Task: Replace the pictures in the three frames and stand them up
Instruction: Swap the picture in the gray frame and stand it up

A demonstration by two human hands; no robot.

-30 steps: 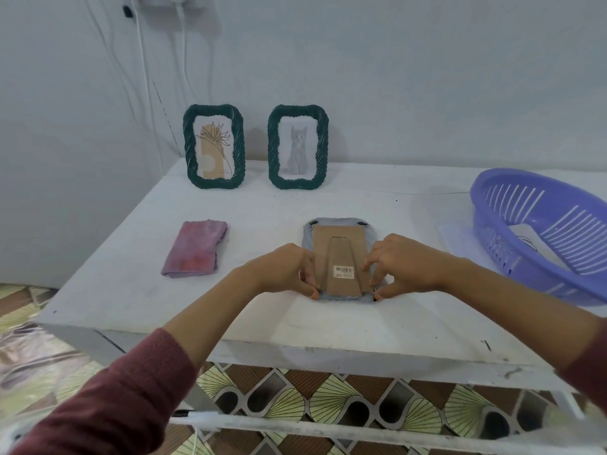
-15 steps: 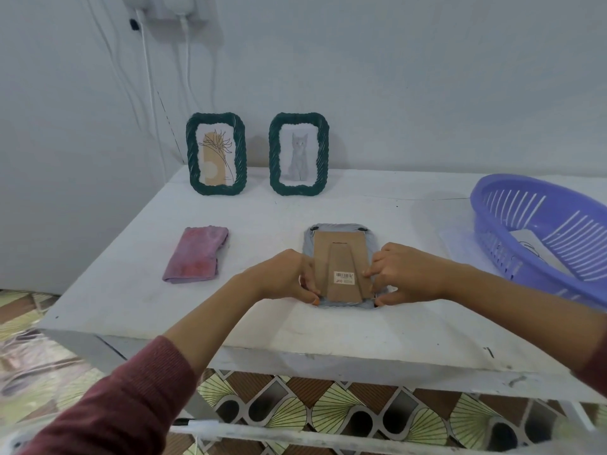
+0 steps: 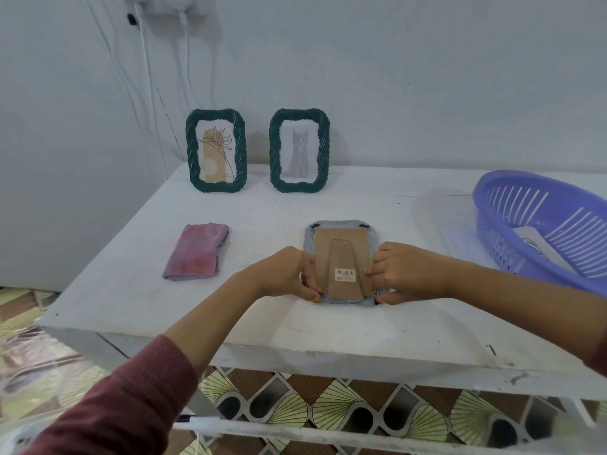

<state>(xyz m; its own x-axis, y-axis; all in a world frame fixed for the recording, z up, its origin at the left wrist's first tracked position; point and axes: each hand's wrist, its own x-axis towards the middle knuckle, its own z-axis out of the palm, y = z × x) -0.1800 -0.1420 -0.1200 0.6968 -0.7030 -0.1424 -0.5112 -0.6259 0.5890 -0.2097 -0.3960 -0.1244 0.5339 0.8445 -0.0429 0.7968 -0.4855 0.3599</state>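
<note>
A grey-blue picture frame (image 3: 341,224) lies face down in the middle of the white table (image 3: 131,274), its brown cardboard back (image 3: 341,257) with a folded stand facing up. My left hand (image 3: 282,274) grips the frame's near left edge with curled fingers. My right hand (image 3: 404,270) grips its near right edge, thumb on the cardboard. Two dark green frames stand upright at the back by the wall: one with a plant drawing (image 3: 216,151), one with a grey cat picture (image 3: 299,151).
A folded pink cloth (image 3: 197,251) lies left of the frame. A purple slotted plastic basket (image 3: 545,224) holding a sheet of paper sits at the right, with another sheet (image 3: 460,244) beside it. White cables (image 3: 147,77) hang down the wall at the back left.
Both hands stay on the face-down frame's near corners with only slight finger shifts. The camera has tilted up a little, so the table sits lower in view.
</note>
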